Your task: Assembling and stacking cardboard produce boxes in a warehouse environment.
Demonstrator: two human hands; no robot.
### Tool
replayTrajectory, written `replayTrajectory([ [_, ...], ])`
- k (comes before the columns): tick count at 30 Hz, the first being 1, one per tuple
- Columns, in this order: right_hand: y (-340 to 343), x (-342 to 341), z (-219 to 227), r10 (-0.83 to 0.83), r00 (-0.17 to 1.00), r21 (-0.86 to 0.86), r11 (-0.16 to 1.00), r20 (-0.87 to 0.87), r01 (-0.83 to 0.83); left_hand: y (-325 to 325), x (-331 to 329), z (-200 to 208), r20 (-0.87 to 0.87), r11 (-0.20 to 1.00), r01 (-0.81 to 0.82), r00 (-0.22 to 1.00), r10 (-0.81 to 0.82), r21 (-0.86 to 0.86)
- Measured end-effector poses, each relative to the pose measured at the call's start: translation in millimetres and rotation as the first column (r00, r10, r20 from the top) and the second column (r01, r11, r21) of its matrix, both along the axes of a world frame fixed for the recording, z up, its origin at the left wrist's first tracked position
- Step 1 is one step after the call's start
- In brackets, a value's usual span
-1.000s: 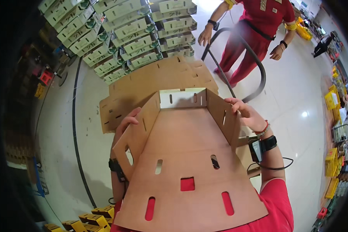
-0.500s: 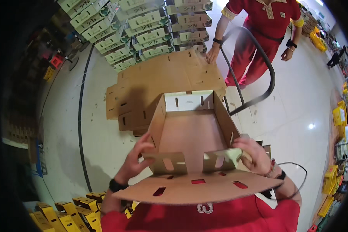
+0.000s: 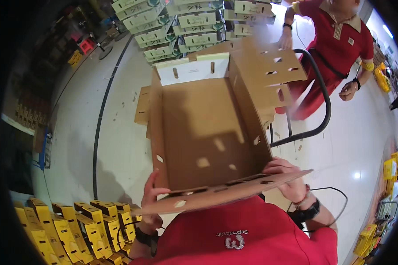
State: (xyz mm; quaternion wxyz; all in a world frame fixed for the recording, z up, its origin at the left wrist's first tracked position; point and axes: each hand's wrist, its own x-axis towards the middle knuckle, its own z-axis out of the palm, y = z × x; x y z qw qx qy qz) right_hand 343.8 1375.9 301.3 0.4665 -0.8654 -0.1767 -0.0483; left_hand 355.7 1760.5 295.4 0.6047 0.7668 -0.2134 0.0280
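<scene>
A brown cardboard box (image 3: 194, 128) with a white inner far wall is held open-side up in front of me, its slotted near flap (image 3: 216, 194) standing out toward my chest. My left hand (image 3: 152, 196) grips the near left corner, with a finger up along the side wall and the thumb by the flap. At the near right corner, my right hand (image 3: 286, 176) has its fingers curled over the edge where side wall and flap meet. Light through the slots falls on the box floor. Parts of both hands are hidden behind the flap.
Flat cardboard sheets (image 3: 269, 66) lie beyond the box, beside a black tubular handle (image 3: 326, 104). A co-worker in red (image 3: 336, 39) stands at the far right, one hand near the sheets. Stacked pale boxes (image 3: 199, 20) rise behind; yellow boxes (image 3: 66, 229) stand at lower left.
The box has risen and tilted toward me, and its inner near flaps no longer stand up in sight. The near flap has swung up over the near edge. A cardboard sheet by the co-worker has been lifted.
</scene>
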Motion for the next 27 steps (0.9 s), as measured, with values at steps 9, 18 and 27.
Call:
replayTrajectory([
  [9, 38, 59, -104, -0.085, 0.987, -0.091, 0.993, -0.137, 0.073, 5, 30, -143, -0.204, 0.863, -0.483, 0.839, 0.505, 0.15],
  [18, 55, 97, -219, -0.399, 0.82, -0.085, 0.912, -0.41, 0.401, 5, 99, -230, -0.29, 0.775, -0.625, 0.727, 0.623, 0.097],
  [27, 74, 166, -230, -0.599, 0.8, -0.402, 0.735, -0.01, 0.546, -24, 201, -291, -0.449, 0.815, -0.524, 0.683, 0.575, 0.248],
])
